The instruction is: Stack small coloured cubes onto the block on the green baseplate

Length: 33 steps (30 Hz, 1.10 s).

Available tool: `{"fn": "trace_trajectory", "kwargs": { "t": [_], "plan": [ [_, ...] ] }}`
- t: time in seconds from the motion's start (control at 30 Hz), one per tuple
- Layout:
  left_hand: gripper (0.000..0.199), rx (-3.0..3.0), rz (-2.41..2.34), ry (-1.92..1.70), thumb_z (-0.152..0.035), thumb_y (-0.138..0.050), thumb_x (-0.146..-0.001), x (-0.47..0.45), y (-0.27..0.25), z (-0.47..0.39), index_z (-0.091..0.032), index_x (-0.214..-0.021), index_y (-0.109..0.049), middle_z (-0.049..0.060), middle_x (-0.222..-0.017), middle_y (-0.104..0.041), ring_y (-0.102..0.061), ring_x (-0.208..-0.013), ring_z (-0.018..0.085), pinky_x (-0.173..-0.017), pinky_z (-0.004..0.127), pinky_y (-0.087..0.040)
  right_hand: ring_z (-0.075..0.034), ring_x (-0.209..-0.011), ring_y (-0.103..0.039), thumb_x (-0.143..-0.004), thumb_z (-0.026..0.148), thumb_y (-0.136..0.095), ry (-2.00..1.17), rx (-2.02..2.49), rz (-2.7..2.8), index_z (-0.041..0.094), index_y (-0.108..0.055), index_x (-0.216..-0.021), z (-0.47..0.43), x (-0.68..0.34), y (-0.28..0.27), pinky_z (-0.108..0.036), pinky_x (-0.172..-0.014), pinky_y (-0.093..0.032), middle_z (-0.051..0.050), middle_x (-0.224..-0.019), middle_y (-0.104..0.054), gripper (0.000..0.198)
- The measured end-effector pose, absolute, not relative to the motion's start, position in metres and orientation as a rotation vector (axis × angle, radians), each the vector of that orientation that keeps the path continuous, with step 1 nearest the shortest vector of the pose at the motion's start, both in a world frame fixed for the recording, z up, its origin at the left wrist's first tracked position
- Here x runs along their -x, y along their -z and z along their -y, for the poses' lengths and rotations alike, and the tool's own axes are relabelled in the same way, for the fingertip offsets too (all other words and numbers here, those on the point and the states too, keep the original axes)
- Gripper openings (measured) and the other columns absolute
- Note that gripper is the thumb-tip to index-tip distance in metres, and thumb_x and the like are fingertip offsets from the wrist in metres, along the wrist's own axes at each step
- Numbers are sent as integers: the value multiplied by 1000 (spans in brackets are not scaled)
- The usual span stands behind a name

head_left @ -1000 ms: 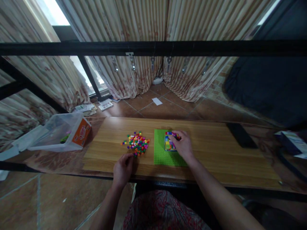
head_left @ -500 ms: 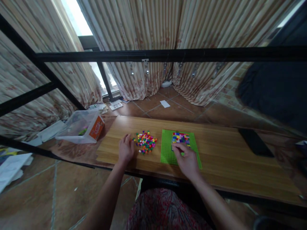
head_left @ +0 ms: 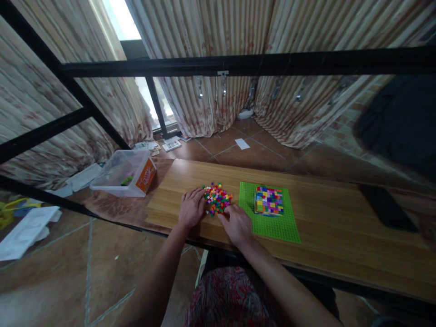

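A heap of tiny coloured bricks (head_left: 218,199) lies loose on the wooden table, between my hands. My left hand (head_left: 191,208) rests at the heap's left edge with its fingers stretched out over the nearest pieces. At the lower right edge of the heap, my right hand (head_left: 237,223) has its fingers curled and drawn together; whatever they pinch is hidden. To the right lies a green studded baseplate (head_left: 248,190), partly behind that hand. On it stands a block built of many-coloured bricks (head_left: 269,200), which neither hand touches.
A clear plastic box (head_left: 117,175) with an orange label stands left of the wooden table (head_left: 327,218). A dark flat object (head_left: 386,206) lies at the right. Black metal bars (head_left: 190,68) cross in front of the curtains. Papers (head_left: 242,144) lie on the tiled floor.
My right hand has moved left from the brick block to the heap, uncovering the block. My left hand has come closer to the heap. The whole view has shifted slightly.
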<state>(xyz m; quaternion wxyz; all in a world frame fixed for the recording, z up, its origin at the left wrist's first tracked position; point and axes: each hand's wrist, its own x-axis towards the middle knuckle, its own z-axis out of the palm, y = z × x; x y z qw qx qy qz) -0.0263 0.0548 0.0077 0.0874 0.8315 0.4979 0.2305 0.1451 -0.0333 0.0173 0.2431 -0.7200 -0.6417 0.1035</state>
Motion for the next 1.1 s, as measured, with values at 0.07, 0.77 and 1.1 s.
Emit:
{"fn": "trace_trajectory", "kwargs": {
  "t": [0.07,0.77,1.1],
  "plan": [
    [36,-2467,-1447,-706,-26,-40,-96,27,-8,-55,-22,-127,-60,7,-132,-64,-52,-127,22,-109,42,-36,-22,-86,-61,-88,32,-62,-233,2014,1763,20,-65,-81,32,-142,-17,-31,-75,-42,-6,-87,-66,14],
    [37,-2373,-1391,-868,-39,-43,-94,32,0,-65,-18,-118,-63,12,-118,-70,-62,-112,27,-100,45,-45,-23,-84,-63,-95,37,-49,-67,1881,1408,18,-72,-91,59,-259,-58,-35,-78,-47,-8,-91,-70,29],
    [37,-2362,-1398,-881,-40,-43,-94,32,0,-65,-18,-115,-64,12,-116,-70,-63,-110,27,-99,45,-46,-24,-89,-63,-93,30,-50,-20,2059,1484,21,-74,-88,44,-272,-46,-37,-81,-47,-9,-95,-70,26]
  ]
}}
